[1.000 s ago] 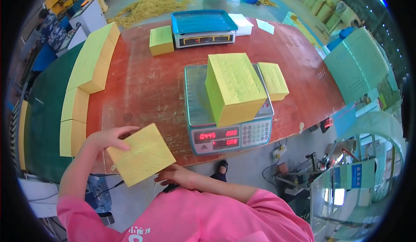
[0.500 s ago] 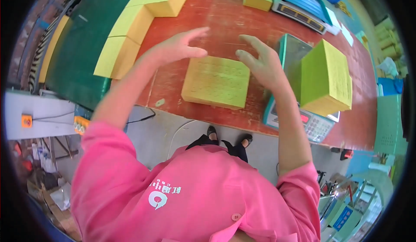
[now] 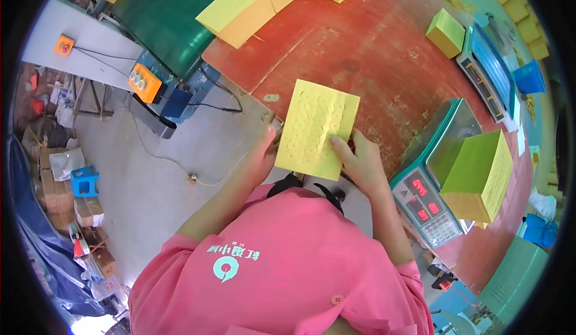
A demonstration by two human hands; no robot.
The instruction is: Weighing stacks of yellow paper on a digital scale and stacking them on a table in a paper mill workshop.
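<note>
Right hand point(image 3: 364, 162) gripping a yellow block point(image 3: 315, 125), left hand point(image 3: 263, 154) at its opposite edge, grip unclear.

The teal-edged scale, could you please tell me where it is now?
In the head view, the scale stands on the red table, right of the right hand, with a yellow block on it.

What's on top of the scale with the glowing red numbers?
A big yellow block sits on the scale. The part of the scale right beneath it is covered.
</note>
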